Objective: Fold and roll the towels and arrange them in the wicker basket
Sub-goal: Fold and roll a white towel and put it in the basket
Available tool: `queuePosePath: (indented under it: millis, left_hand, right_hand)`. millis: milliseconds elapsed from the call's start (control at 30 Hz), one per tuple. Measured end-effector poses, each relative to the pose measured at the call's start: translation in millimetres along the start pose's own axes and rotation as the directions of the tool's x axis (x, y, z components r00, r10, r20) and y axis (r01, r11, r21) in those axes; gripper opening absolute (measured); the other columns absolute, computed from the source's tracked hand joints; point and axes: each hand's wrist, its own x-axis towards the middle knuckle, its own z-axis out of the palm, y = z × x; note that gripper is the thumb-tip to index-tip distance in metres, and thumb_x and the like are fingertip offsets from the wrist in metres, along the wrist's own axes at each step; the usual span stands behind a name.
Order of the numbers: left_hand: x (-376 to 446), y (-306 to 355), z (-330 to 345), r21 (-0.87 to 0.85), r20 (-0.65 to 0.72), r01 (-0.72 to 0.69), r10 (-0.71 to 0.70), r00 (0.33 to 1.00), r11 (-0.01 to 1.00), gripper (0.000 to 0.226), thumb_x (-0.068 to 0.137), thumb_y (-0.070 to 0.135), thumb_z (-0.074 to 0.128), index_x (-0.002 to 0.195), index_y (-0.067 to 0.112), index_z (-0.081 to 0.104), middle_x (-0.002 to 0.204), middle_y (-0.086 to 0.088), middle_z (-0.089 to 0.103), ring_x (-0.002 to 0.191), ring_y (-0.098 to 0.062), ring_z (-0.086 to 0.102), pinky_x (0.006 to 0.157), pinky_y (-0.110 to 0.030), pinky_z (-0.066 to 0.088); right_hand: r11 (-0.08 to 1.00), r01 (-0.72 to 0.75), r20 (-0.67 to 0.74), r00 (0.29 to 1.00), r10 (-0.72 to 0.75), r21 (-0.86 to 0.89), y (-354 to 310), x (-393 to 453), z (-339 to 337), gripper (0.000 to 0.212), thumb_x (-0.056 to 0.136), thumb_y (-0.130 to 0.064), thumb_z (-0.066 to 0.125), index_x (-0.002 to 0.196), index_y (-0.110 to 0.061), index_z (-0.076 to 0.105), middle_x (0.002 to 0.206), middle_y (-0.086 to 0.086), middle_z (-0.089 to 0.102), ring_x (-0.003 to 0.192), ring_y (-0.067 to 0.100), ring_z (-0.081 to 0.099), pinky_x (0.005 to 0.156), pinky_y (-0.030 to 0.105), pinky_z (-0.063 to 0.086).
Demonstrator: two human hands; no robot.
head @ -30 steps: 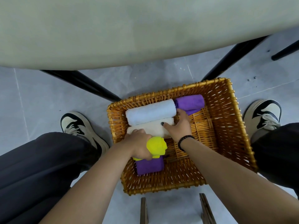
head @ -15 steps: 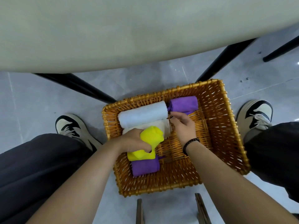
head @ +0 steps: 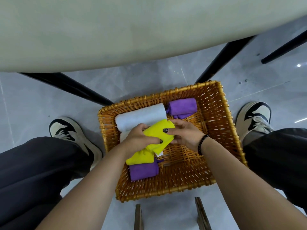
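Observation:
A wicker basket [head: 221, 130] stands on the floor between my feet. Inside lie a white rolled towel [head: 139, 116] at the back left, a cream roll [head: 123, 137] mostly hidden under my left hand, a purple roll [head: 181, 107] at the back right and another purple roll [head: 143, 170] at the front left. Both hands hold a yellow rolled towel [head: 157, 131] above the basket's middle. My left hand [head: 138, 141] grips its left side, and my right hand [head: 184, 134] pinches its right end. A loose yellow part [head: 140, 157] hangs down onto the front purple roll.
A pale table top [head: 132, 30] fills the upper view, with black legs [head: 66, 85] slanting down to the grey tiled floor. My shoes [head: 254, 117] and dark trouser legs flank the basket. Two wooden chair rails [head: 201, 213] show at the bottom.
My right hand left the cream and purple rolls and took hold of the yellow towel's right end. My left hand lifted the yellow roll up and toward the basket's middle.

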Motion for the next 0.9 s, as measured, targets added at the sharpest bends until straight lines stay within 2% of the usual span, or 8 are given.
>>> queuePosePath:
  millis: [167,200,267,367,433,700,800,900]
  left_hand:
    - [5,2,24,-0.313,-0.076,-0.047,0.025,0.997,0.949,0.048,0.077,0.013,0.08,0.116,0.018,0.052,0.108,-0.001,0.063,0.094,-0.015,0.065,0.072,-0.029,0.057]
    - [7,-1,28,-0.25,-0.134,-0.096,0.064,0.989,0.964,0.044,0.08,0.012,0.077,0.115,0.019,0.052,0.106,0.001,0.062,0.095,-0.014,0.065,0.073,-0.027,0.055]
    - [9,-9,30,0.044,-0.237,-0.184,0.189,0.953,0.982,0.037,0.084,0.012,0.07,0.115,0.021,0.052,0.106,0.004,0.061,0.097,-0.013,0.062,0.075,-0.022,0.05]
    - [7,-26,29,0.432,-0.223,-0.249,0.37,0.902,0.867,0.045,0.086,0.011,0.065,0.127,0.02,0.05,0.12,0.001,0.051,0.108,-0.015,0.054,0.086,-0.031,0.05]
    - [8,-33,25,0.574,-0.178,-0.254,0.421,0.89,0.779,0.052,0.087,0.014,0.064,0.135,0.021,0.046,0.127,0.0,0.043,0.115,-0.019,0.051,0.09,-0.038,0.05]
    - [20,-34,28,0.886,-0.068,-0.181,0.506,0.86,0.427,0.056,0.091,0.039,0.059,0.141,0.027,0.036,0.133,0.003,0.04,0.119,-0.022,0.046,0.09,-0.038,0.037]
    - [24,-34,29,0.888,-0.128,-0.132,0.513,0.849,0.441,0.048,0.09,0.038,0.059,0.133,0.025,0.043,0.127,0.002,0.044,0.111,-0.024,0.052,0.084,-0.039,0.036]
    - [25,-39,31,0.84,-0.197,-0.139,0.535,0.822,0.524,0.046,0.084,0.036,0.068,0.124,0.02,0.05,0.119,-0.001,0.046,0.102,-0.025,0.055,0.082,-0.04,0.039]
  right_hand:
    - [0.964,0.074,-0.183,0.983,-0.027,0.255,7,-2,-27,0.033,0.084,0.004,0.063,0.112,-0.014,0.062,0.098,0.007,0.069,0.077,0.016,0.069,0.061,0.024,0.057]
    - [0.945,0.093,-0.237,0.971,-0.017,0.314,9,-2,-34,0.034,0.084,0.003,0.063,0.112,-0.016,0.062,0.099,0.006,0.069,0.079,0.017,0.069,0.061,0.024,0.057]
    - [0.914,0.116,-0.341,0.94,0.026,0.388,15,-1,-50,0.038,0.085,0.003,0.063,0.116,-0.018,0.061,0.104,0.005,0.069,0.087,0.019,0.068,0.063,0.025,0.058]
    - [0.92,0.091,-0.427,0.9,0.088,0.382,20,4,-66,0.048,0.084,0.005,0.064,0.125,-0.02,0.06,0.115,0.007,0.066,0.098,0.023,0.064,0.069,0.031,0.056]
    - [0.936,0.065,-0.448,0.888,0.105,0.347,21,8,-70,0.051,0.084,0.007,0.064,0.126,-0.02,0.059,0.115,0.007,0.065,0.099,0.023,0.064,0.072,0.032,0.053]
    - [0.951,0.062,-0.473,0.876,0.094,0.304,15,25,-64,0.048,0.085,0.013,0.059,0.125,-0.012,0.059,0.115,0.01,0.064,0.092,0.02,0.064,0.069,0.03,0.054]
    - [0.956,0.072,-0.49,0.868,0.08,0.283,10,25,-63,0.046,0.084,0.013,0.06,0.123,-0.012,0.06,0.11,0.008,0.065,0.09,0.019,0.064,0.069,0.029,0.055]
    - [0.956,0.044,-0.479,0.871,0.106,0.291,10,25,-66,0.046,0.084,0.013,0.06,0.122,-0.015,0.062,0.118,0.008,0.064,0.101,0.023,0.062,0.075,0.033,0.055]
